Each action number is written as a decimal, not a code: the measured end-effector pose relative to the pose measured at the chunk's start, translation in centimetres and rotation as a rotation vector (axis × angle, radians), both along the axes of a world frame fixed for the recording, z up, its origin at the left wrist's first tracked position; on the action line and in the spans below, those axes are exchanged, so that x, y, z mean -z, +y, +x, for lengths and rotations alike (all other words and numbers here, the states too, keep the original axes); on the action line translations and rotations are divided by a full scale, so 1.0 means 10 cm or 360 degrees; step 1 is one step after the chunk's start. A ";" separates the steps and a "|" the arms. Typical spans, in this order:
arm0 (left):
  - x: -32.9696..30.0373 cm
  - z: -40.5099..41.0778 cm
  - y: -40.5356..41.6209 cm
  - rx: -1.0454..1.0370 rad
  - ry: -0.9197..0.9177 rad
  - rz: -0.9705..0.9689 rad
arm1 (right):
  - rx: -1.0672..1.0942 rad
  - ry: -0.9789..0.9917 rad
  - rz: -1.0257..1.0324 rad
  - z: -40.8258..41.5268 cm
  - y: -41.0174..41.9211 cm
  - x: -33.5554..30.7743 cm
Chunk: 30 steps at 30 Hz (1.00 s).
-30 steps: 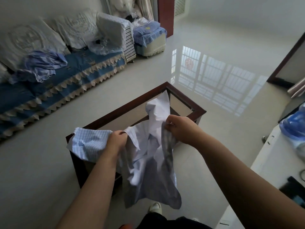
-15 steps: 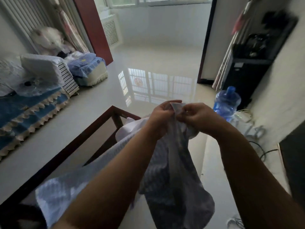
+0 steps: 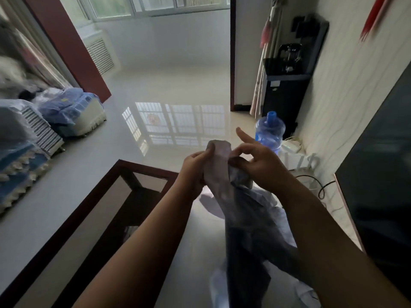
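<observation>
A pale blue and white checked garment [image 3: 242, 230] hangs in front of me, bunched into a narrow strip at the top. My left hand [image 3: 195, 167] grips that top strip from the left, thumb against the cloth. My right hand [image 3: 255, 163] pinches the same strip from the right, with its index finger sticking up free. The rest of the cloth drops down between my forearms toward the floor, and its lower end is cut off by the frame edge.
A dark wooden-framed glass table [image 3: 124, 196] stands just left of my arms. A blue-covered sofa [image 3: 20, 161] runs along the left wall. A blue water jug [image 3: 269, 132] and a black water dispenser [image 3: 287, 85] stand at right, a dark TV screen [image 3: 378, 178] nearer. Cables [image 3: 315, 185] lie on the glossy floor.
The view has swung right, away from the sofa. My hands came together at the top of the garment, and my right index finger has lifted off it.
</observation>
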State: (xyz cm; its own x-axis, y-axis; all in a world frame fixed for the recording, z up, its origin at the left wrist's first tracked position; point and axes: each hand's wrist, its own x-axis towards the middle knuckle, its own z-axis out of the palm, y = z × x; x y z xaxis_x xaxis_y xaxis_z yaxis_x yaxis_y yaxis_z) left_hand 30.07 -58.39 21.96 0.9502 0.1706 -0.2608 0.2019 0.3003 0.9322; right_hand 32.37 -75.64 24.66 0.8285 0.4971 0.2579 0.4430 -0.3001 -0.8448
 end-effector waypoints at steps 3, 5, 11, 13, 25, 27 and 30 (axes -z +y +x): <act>-0.02 -0.12 0.29 0.0028 -0.0046 0.0124 | -0.0095 -0.0010 -0.0075 -0.03 0.30 -0.02; -0.06 -0.22 0.44 -0.0021 -0.0111 0.0255 | -0.0117 -0.0021 0.0005 -0.06 0.53 -0.02; -0.30 -0.46 0.92 0.0038 -0.0328 0.0865 | 0.0024 0.0066 0.0376 -0.13 1.16 -0.04; -0.36 -0.54 1.05 0.0120 -0.0359 0.1020 | 0.0163 0.0083 0.0510 -0.17 1.33 -0.06; -0.33 -0.73 1.67 0.0212 -0.0603 0.1558 | 0.0377 0.0558 0.0880 -0.33 2.01 -0.11; -0.32 -0.75 1.75 0.0257 -0.0582 0.1626 | 0.0347 0.0497 0.0758 -0.32 2.07 -0.13; -0.32 -0.78 1.84 0.0266 -0.0562 0.1624 | 0.0318 0.0395 0.0631 -0.35 2.19 -0.12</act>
State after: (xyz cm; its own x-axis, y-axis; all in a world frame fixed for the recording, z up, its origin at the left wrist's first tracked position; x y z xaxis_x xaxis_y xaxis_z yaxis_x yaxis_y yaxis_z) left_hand 22.32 -39.99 25.16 0.9749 0.0136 0.2222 -0.1596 -0.6532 0.7402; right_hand 28.86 -53.76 25.86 0.9576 0.2265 0.1779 0.1812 0.0064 -0.9834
